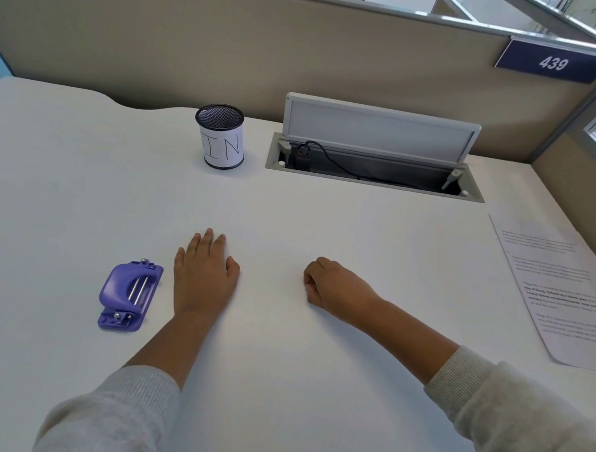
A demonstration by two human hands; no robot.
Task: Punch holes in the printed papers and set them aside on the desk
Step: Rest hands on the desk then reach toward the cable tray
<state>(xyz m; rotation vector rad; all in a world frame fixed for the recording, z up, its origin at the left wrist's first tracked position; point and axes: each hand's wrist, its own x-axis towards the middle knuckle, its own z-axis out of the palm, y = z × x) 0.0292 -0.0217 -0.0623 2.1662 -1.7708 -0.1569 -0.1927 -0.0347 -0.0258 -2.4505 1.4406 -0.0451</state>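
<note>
My grey sleeves [102,430] lie nearest me, both forearms resting on the white bench [302,386]; my left hand [204,276] lies palm-down with its fingers [207,241] spread flat and holding nothing, just beside the purple hole punch [129,295], which I judge is parked there for an easy reach. My right hand [333,287] rests curled into a loose fist, gripping nothing that I can see. The printed papers [573,297] lie flat, well apart at the bench's right edge, so neither is yet in hand.
</note>
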